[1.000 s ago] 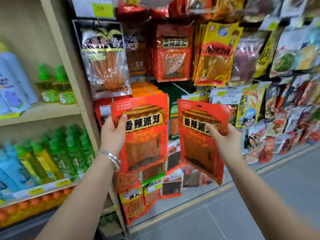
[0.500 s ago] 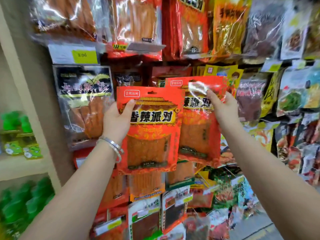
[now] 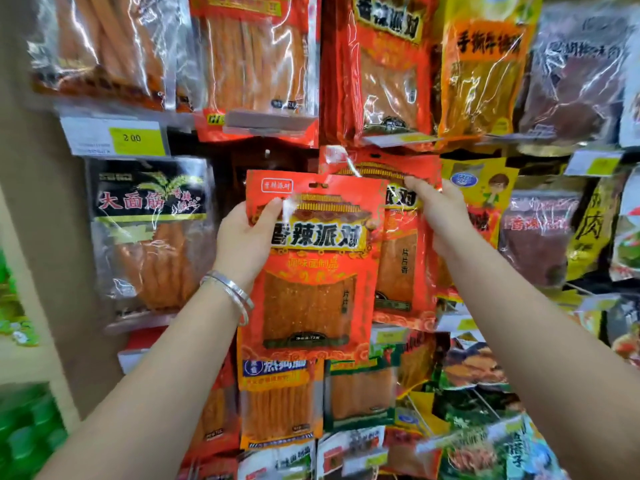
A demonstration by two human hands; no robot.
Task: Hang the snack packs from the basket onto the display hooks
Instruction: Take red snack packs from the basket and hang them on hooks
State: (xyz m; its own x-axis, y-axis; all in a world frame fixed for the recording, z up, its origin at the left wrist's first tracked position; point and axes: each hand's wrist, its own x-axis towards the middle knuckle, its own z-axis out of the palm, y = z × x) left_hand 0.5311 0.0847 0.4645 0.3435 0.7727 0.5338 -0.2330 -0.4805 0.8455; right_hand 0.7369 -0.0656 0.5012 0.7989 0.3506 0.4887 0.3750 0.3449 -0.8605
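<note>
A wall of hanging snack packs is recorded across the whole view, bounded at the left by a beige upright (image 3: 41, 237). Blurred green bottles (image 3: 24, 431) are noted on the shelving beyond that upright.

Two matching red snack packs are held up against the display. The front red pack (image 3: 311, 271) is held upright in the centre, clear of any hook, and overlaps the left part of the rear red pack (image 3: 405, 265). The rear red pack is raised slightly higher, with its top edge just below the row above. Whether it is on a hook cannot be determined.

A black pack (image 3: 149, 233) is seen hanging just left of the front red pack. A yellow pack (image 3: 485, 188) hangs just right of the rear one, and an orange pack (image 3: 280, 403) hangs directly below.

The left hand (image 3: 242, 237) is closed on the front red pack at its upper left corner. The thumb is pressed on the face and the fingers are hidden behind. The right hand (image 3: 440, 213) grips the rear red pack near its top, with the thumb laid across the face. Its remaining fingers cannot be made out.

A price label (image 3: 117, 136) marked 2.00 is fixed above the black pack. A silver bracelet (image 3: 232, 292) is worn on the left wrist. An unoccupied hang hole (image 3: 317, 185) is visible at the top of the front red pack.
</note>
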